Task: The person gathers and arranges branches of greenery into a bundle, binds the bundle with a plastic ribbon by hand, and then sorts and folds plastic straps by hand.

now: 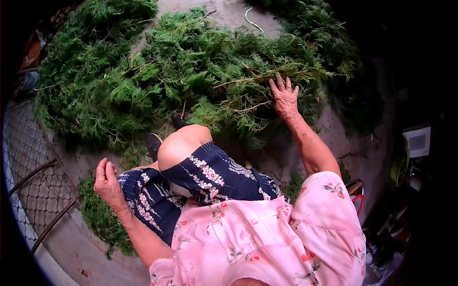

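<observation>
A broad heap of cut green conifer branches [191, 71] with scale-like foliage spreads before my knees. My right hand [286, 101] reaches out to the heap's right part, fingers stretched and spread, its tips at a leafy branch with a thin brown stem [243, 80]. Just left of the wrist, another bare twig [252, 107] pokes out. Beside my left thigh, my left hand [109, 185] is raised with its fingers curled in toward the thumb, and nothing shows in them. Below it lies a smaller pile of green sprigs [102, 214].
Metal mesh fencing [36, 148] with dark bars stands along the left. A pale cord [254, 21] lies on the concrete floor [224, 14] beyond the heap. Toward the right are a white panel [418, 141], a green rounded object [400, 168] and a red loop-shaped handle [360, 202].
</observation>
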Motion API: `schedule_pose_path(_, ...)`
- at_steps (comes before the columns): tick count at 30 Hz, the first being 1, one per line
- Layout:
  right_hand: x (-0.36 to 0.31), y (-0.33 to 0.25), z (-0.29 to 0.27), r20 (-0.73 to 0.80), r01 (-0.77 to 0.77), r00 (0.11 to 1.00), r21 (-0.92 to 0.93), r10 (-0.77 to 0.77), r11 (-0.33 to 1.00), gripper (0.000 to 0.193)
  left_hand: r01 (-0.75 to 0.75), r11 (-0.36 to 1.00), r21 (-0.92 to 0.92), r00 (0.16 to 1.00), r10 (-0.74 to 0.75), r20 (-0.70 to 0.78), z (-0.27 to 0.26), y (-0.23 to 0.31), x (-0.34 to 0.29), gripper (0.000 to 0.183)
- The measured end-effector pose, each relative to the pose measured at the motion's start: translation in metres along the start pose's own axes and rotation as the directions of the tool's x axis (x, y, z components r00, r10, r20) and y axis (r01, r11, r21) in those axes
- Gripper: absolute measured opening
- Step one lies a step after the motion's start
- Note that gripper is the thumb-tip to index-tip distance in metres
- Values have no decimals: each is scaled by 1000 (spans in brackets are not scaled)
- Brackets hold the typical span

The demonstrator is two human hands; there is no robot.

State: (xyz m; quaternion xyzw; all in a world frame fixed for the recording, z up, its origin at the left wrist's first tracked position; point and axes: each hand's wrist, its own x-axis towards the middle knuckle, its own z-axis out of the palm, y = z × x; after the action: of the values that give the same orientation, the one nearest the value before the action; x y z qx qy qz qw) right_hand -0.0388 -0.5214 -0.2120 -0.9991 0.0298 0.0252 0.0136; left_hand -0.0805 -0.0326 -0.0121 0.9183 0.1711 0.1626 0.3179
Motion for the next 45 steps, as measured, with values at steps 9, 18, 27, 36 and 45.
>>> schedule_pose_path(9,63,35,44,207,-128,968,-72,140,989,56,89,993,80,996,-88,-21,-2,4,-1,19)
schedule_pose_path(18,69,48,50,272,-203,934,-139,234,969,53,114,984,139,992,-106,-62,-5,3,-3,19)
schedule_pose_path(27,53,36,8,429,-151,888,-68,165,986,75,-46,990,134,999,48,-10,3,6,6,18)
schedule_pose_path(36,98,-23,-68,101,118,987,54,-122,992,30,-359,913,194,834,221,505,33,50,39,20)
schedule_pose_path(45,146,-266,84,5,47,995,857,-99,514,43,-593,804,46,566,374,735,72,48,46,32)
